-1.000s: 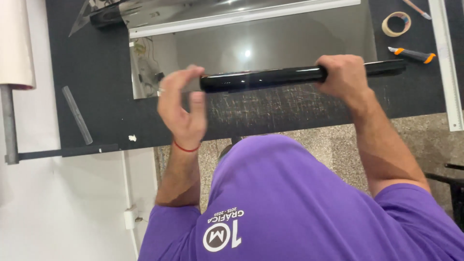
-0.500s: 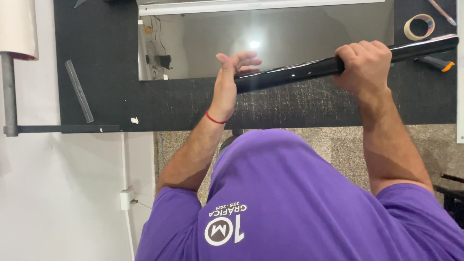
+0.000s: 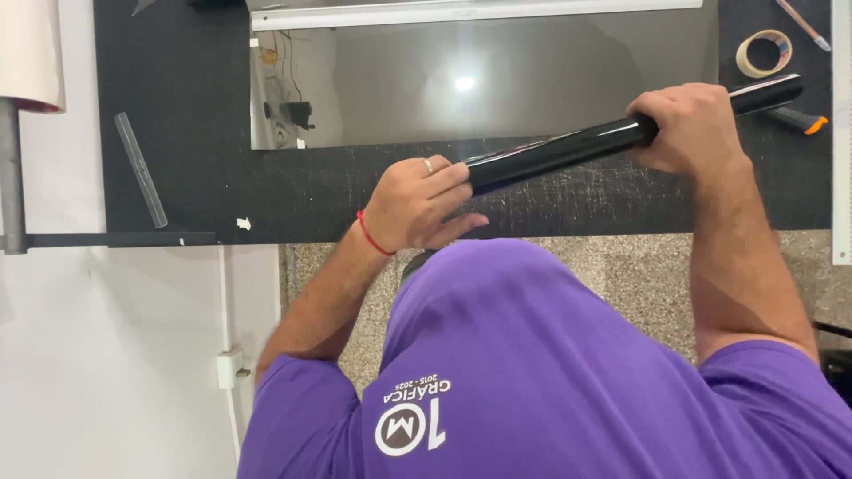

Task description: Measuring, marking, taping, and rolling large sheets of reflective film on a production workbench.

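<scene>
Head view: both hands, left (image 3: 417,206) and right (image 3: 690,129), grip a black roll (image 3: 568,151).

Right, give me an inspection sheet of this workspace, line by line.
Surface: black work mat, scuffed pale near the front edge.
Job's things: glossy black roll, tilted, right end higher; grey reflective sheet behind it.
Clutter: tape ring; orange-tipped tool; short dark tube; pencil.
Hands: left hand closed on the roll's left end; right hand gripping it near the right end.
Cables: white cord down to a wall fitting.
Surroundings: speckled floor, white wall.
</scene>
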